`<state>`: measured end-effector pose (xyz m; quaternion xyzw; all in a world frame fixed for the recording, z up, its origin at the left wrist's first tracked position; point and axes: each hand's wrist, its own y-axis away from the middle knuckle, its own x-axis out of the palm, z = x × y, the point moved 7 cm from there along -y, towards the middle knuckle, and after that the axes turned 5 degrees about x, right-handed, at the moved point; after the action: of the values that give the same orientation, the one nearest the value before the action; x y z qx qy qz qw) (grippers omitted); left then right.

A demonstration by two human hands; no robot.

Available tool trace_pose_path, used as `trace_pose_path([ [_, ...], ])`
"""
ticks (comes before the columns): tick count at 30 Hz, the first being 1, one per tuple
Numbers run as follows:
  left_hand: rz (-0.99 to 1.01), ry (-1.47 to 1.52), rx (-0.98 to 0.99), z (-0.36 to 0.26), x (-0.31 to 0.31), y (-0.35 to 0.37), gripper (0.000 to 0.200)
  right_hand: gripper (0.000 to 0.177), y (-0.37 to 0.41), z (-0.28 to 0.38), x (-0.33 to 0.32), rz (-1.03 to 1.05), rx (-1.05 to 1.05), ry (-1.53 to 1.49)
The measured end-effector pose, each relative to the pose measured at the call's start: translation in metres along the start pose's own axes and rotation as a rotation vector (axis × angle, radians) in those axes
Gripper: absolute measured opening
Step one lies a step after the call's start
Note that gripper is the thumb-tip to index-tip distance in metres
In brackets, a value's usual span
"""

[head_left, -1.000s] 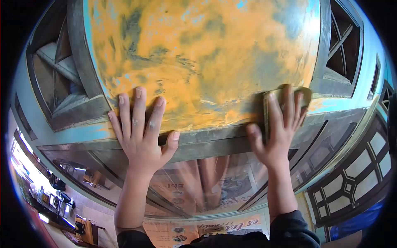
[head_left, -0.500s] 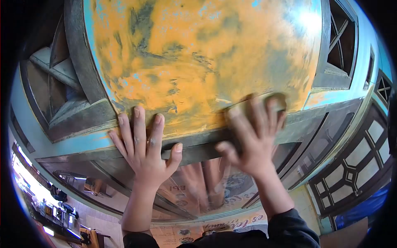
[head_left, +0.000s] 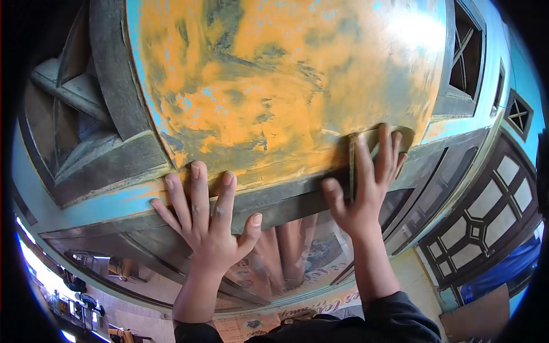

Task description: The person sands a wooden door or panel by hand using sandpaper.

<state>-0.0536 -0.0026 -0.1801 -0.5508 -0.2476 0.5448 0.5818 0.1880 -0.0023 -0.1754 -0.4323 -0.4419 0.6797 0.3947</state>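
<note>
My right hand (head_left: 363, 197) presses a folded piece of sandpaper (head_left: 403, 137) against the lower right of a wall panel (head_left: 274, 108). Its fingers lie over the dull brown-green sheet and the thumb stands off to the left. The panel is patchy with orange filler, grey smears and specks of light blue. Resting flat with fingers spread, my left hand (head_left: 211, 223) touches the panel's lower edge and the dark wooden rail (head_left: 286, 203) under it. It holds nothing.
Wooden vent frames with crossed slats (head_left: 80, 103) flank the panel. Below the rail is reflecting window glass (head_left: 286, 251). A dark door with pale panes (head_left: 486, 223) stands right, near a blue sheet (head_left: 503, 274). Furniture (head_left: 80, 314) is at lower left.
My right hand has slid a little to the right with the sandpaper, from a motion blur to a sharper view. The left hand stays on the edge while the view shifts slightly.
</note>
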Motion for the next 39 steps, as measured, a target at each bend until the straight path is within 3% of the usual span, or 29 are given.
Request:
trace_pose_path([
  [1, 0.004, -0.021, 0.018, -0.002, -0.001, -0.001, 0.062, 0.064, 0.000, 0.000, -0.001, -0.041, 0.028, -0.073],
  [5, -0.008, -0.063, 0.044, -0.006, -0.003, -0.005, 0.064, 0.062, 0.019, 0.043, 0.018, 0.096, -0.236, -0.046],
  [9, -0.015, -0.052, 0.050, -0.005, -0.002, -0.005, 0.063, 0.064, 0.003, 0.012, 0.005, 0.092, -0.142, -0.058],
  [17, -0.034, -0.043, 0.011, -0.009, 0.002, -0.002, 0.063, 0.069, 0.009, 0.017, 0.003, 0.181, -0.232, -0.160],
  [21, -0.057, -0.042, 0.007, -0.011, 0.003, -0.003, 0.063, 0.056, 0.018, 0.022, 0.009, 0.267, -0.227, -0.084],
  [24, -0.090, 0.017, -0.071, -0.008, 0.008, 0.002, 0.058, 0.053, 0.013, 0.028, 0.012, 0.222, -0.239, -0.037],
  [30, -0.090, 0.017, -0.079, -0.007, 0.008, 0.003, 0.058, 0.049, 0.024, 0.026, 0.016, 0.184, -0.302, -0.018],
  [34, -0.098, 0.020, -0.091, -0.008, 0.008, 0.002, 0.058, 0.046, 0.015, 0.040, 0.016, 0.255, -0.214, -0.067],
  [39, -0.095, 0.022, -0.088, -0.007, 0.009, 0.005, 0.056, 0.051, 0.025, 0.026, 0.019, 0.216, -0.270, -0.040],
])
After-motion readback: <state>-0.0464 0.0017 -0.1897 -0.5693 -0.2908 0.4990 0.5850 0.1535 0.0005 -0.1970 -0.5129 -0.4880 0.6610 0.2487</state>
